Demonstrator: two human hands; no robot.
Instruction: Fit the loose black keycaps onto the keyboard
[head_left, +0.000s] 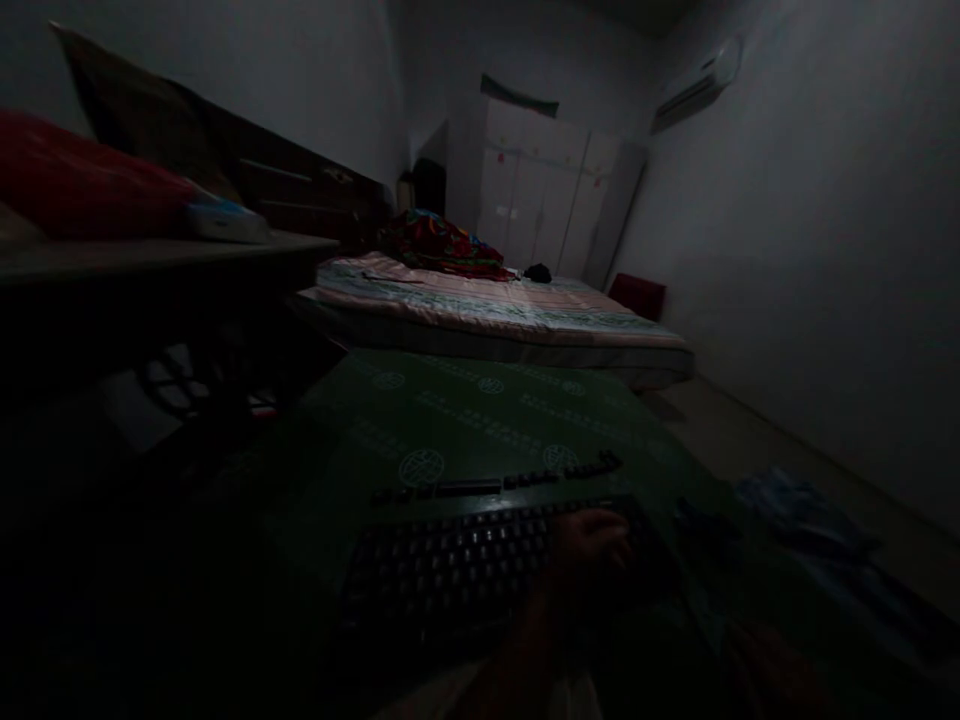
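The room is very dark. A black keyboard lies on a green printed mat in front of me. My left hand rests on the keyboard's right part, fingers curled down onto the keys; whether it holds anything is hidden. Just beyond the keyboard, a row of loose black keycaps lies on the mat. A dim reddish shape at the lower right seems to be my right arm; its fingers do not show.
A bed with a striped sheet and a colourful bundle stands beyond the mat. A dark desk with a red object is at the left. Blue cloth lies on the floor at the right. White wardrobes line the back wall.
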